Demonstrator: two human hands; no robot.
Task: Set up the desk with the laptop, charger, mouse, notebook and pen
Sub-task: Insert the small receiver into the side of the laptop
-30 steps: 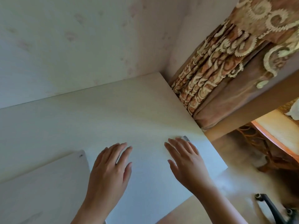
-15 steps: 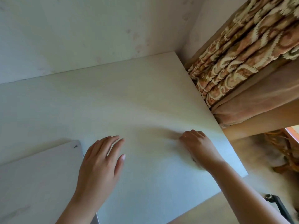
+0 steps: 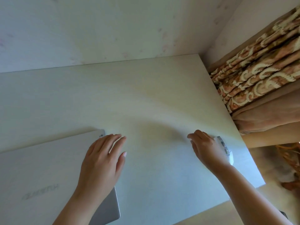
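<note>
A closed silver laptop (image 3: 40,172) lies flat at the near left of the white desk (image 3: 146,98). My left hand (image 3: 103,161) lies with straight fingers over the laptop's right edge, fingertips reaching onto the bare desk. A white mouse (image 3: 227,153) sits near the desk's right edge. My right hand (image 3: 206,150) covers the mouse's left side with curled fingers, so only its right side shows. No charger, notebook or pen is in view.
A pale wall (image 3: 113,30) closes off the desk's far side. Patterned brown curtains (image 3: 259,75) hang just past the right edge. Beyond the near right corner lies the floor (image 3: 276,189).
My right hand went from flat with straight fingers to curled over the mouse, which now shows beside it. The view swung left, bringing more of the laptop in. My left hand stayed flat.
</note>
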